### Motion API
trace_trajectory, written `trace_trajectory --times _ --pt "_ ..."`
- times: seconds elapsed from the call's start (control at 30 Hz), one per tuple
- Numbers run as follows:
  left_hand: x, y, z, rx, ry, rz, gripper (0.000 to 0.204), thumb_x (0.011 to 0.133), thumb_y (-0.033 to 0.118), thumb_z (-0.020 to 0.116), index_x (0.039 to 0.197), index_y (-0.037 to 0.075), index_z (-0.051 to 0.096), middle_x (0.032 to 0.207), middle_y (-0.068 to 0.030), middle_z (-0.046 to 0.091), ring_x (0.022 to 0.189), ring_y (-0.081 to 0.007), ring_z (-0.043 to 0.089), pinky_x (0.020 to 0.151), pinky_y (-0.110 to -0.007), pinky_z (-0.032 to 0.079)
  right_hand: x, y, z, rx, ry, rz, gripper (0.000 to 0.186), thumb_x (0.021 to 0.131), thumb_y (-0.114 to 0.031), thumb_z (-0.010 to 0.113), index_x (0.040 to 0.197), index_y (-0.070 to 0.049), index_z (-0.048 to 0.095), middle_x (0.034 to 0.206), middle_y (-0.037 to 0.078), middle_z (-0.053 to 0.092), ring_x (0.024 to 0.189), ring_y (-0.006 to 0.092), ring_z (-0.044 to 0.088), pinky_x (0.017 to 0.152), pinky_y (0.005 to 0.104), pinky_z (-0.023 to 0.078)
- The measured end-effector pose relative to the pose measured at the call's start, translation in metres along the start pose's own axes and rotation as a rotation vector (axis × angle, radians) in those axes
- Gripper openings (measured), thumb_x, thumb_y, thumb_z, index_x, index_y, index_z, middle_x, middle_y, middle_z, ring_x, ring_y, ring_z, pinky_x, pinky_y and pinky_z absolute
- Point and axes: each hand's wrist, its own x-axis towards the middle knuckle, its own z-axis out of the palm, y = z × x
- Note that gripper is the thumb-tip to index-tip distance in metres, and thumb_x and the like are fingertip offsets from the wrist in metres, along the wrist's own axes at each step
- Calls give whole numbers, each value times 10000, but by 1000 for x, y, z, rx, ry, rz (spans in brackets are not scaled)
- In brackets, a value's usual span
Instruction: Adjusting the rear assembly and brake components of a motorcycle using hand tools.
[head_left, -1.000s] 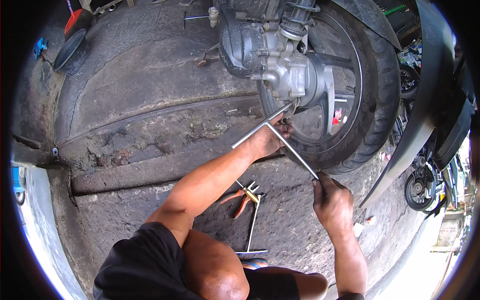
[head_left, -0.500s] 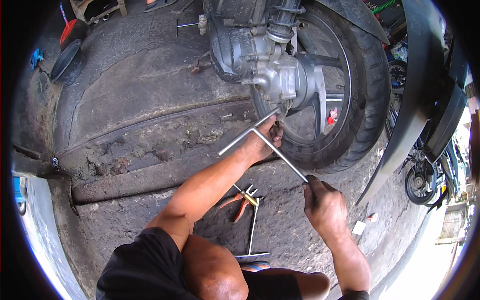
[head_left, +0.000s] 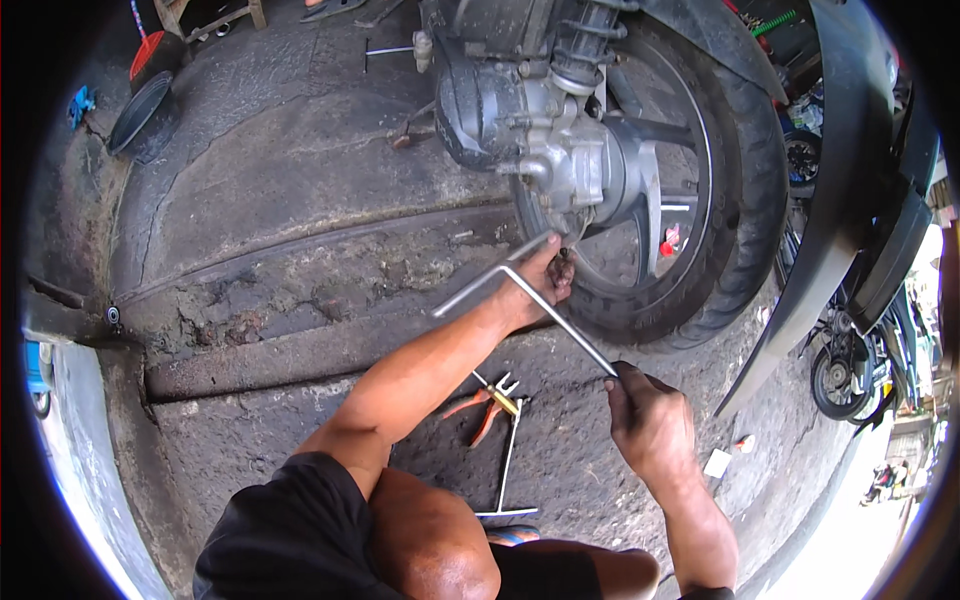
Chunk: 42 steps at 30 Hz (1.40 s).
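Observation:
My right hand [head_left: 650, 425] grips the long shank of a steel T-handle wrench [head_left: 560, 323], whose blurred crossbar lies toward the upper left. Just below the grey engine casing [head_left: 575, 160], my left hand [head_left: 535, 290] has its fingers curled round a small dark thing I cannot make out, close behind the wrench. The motorbike's rear wheel [head_left: 745, 230] stands behind both hands. On the ground below my left forearm lie orange-handled pliers [head_left: 481, 429], a yellow-handled screwdriver [head_left: 503, 400] and another T-handle wrench [head_left: 507, 468].
A black basin [head_left: 140, 125] and red basket [head_left: 152, 65] sit at upper left. A concrete ledge [head_left: 250, 365] crosses beneath the wheel. A dark body panel [head_left: 825, 200] arches at right, with other motorbikes [head_left: 840, 370] beyond. A blue cloth [head_left: 82, 105] hangs at left.
The wrench and both hands sit a little lower in the picture than a second ago, moved slightly left. The crossbar is now blurred. Both grips look much the same.

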Motion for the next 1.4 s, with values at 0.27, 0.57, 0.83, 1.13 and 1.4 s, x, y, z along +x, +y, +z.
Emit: trace_trajectory --times 0.27,0.57,0.83,1.13,1.4 --pt "-5 5 -2 59 14 25 480 900 516 657 951 41 615 662 -23 566 596 -133 499 596 -276 395 -2 -9 0 28 1 -62 200 925 -217 631 1032 -53 667 732 164 677 585 376 662 546 454 545" --pt "-9 2 3 27 10 21 462 920 500 635 964 40 626 669 -22 574 622 -123 525 593 -278 411 2 -1 -2 54 -85 140 189 919 -209 633 1049 -78 676 782 184 688 682 412 672 637 470 553" --pt "-4 1 4 8 69 46 444 911 501 644 958 60 625 689 -24 590 637 -128 548 602 -278 430 0 11 2 45 -30 55 192 920 -211 633 1051 -77 673 757 159 683 631 393 669 572 457 550" --pt "-4 -5 1 12 72 63 448 904 504 652 957 59 642 703 -30 609 636 -130 565 627 -281 448 7 22 8 38 66 65 224 920 -243 640 1060 -73 678 774 160 687 667 400 672 609 478 543" --pt "2 -3 -3 43 89 48 477 905 535 634 987 65 636 736 -31 625 663 -131 576 648 -282 462 6 25 12 63 32 85 221 915 -248 646 1062 -85 671 806 169 688 682 417 662 600 476 531"
